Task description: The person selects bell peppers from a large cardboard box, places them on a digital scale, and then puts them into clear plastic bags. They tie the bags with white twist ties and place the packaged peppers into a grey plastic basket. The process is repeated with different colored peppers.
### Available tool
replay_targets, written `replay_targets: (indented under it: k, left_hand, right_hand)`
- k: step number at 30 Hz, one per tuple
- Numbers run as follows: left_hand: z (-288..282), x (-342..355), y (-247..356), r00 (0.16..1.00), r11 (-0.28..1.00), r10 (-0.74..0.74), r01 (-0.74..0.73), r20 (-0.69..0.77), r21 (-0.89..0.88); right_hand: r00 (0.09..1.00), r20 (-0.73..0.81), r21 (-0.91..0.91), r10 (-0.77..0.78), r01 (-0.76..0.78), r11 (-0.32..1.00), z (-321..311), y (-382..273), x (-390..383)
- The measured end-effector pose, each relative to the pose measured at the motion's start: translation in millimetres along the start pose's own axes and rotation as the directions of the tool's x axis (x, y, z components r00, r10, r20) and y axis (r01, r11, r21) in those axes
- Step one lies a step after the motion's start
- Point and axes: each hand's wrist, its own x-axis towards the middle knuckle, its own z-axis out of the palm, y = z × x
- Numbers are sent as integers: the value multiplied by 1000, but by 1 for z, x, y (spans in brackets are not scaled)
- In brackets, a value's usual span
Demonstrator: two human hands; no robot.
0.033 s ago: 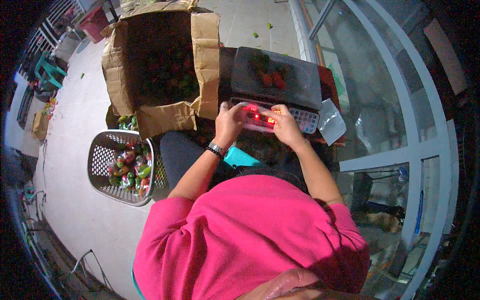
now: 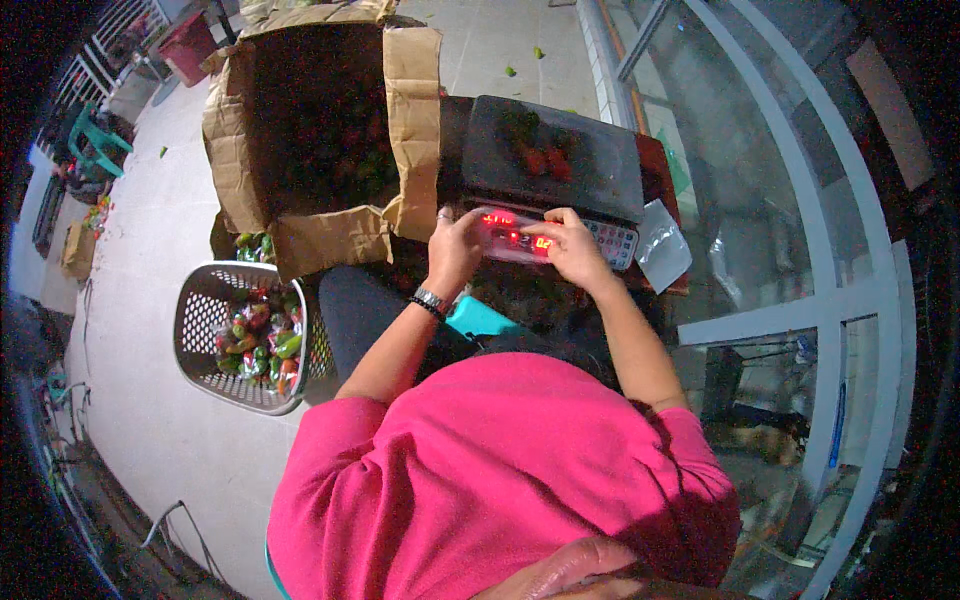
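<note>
Near the upper middle of the frame both hands rested on the front panel of the weighing scale point(image 2: 553, 160): the left hand point(image 2: 455, 250) curled loosely at the lit display's left end, pinching nothing, while the right hand point(image 2: 572, 248) lay fingers-down on the keys, its grip unclear. Red peppers point(image 2: 543, 158) sat on the dark pan just above. Leaning weight on the panel could have skewed the reading or nudged the peppers off.

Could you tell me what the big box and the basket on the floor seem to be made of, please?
The box looks like brown corrugated cardboard, matte, with creased, torn flaps. The basket seems moulded plastic, pale grey, slightly glossy, its walls an even perforated lattice.
</note>
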Motion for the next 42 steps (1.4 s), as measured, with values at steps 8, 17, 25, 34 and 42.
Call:
replay_targets:
  k: [8, 17, 25, 34, 42]
  left_hand:
    - [-5, 1, -13, 999, 997, 25, -22, 37, -77]
    - [11, 0, -41, 981, 989, -81, 100, 176, -106]
    - [16, 7, -39, 966, 975, -128, 165, 224, -151]
    - [22, 3, -49, 942, 987, -109, 140, 317, -75]
    - [18, -2, -27, 963, 921, 37, 71, 267, -383]
  right_hand:
    - [982, -188, -33, -8, 2, 999, -28, 42, 137]
    - [953, -63, -398, 297, -297, 868, -9, 117, 217]
    - [829, 209, -387, 518, -417, 823, -36, 157, 157]
    - [933, -79, 624, 351, -228, 747, -38, 53, 85]
    - [895, 444, 860, -55, -408, 306, 30, -3, 20]
